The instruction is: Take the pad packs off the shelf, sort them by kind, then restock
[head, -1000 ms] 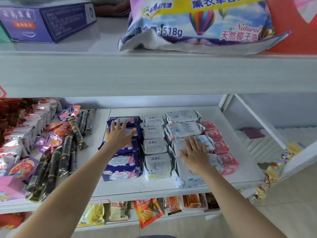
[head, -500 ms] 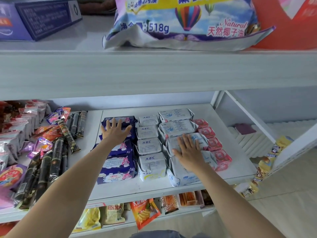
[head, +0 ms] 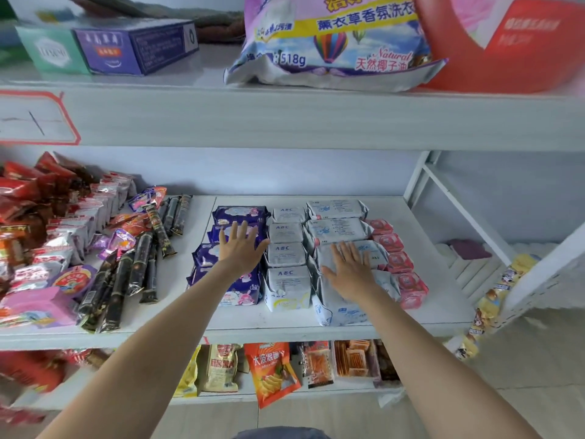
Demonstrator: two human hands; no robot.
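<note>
Pad packs lie in four front-to-back rows on the white middle shelf [head: 443, 299]. Dark purple packs [head: 240, 214] form the left row, small white ABC packs [head: 286, 282] the second, larger grey-white packs [head: 337, 209] the third, and small pink packs [head: 400, 262] the right row. My left hand [head: 241, 248] lies flat with fingers spread on the purple packs. My right hand [head: 351, 267] lies flat with fingers straight on the grey-white packs near the front. Neither hand grips a pack.
Snack packets and dark tube-shaped wrappers [head: 139, 270] fill the shelf's left half. The upper shelf carries a detergent bag [head: 332, 42], a purple box [head: 133, 47] and a red bag [head: 512, 45]. Snack bags [head: 272, 372] stand on the lower shelf. A white rack [head: 449, 198] stands to the right.
The view has tilted up and shifted, showing more of the upper shelf. Both hands stay flat on the same rows of packs.
</note>
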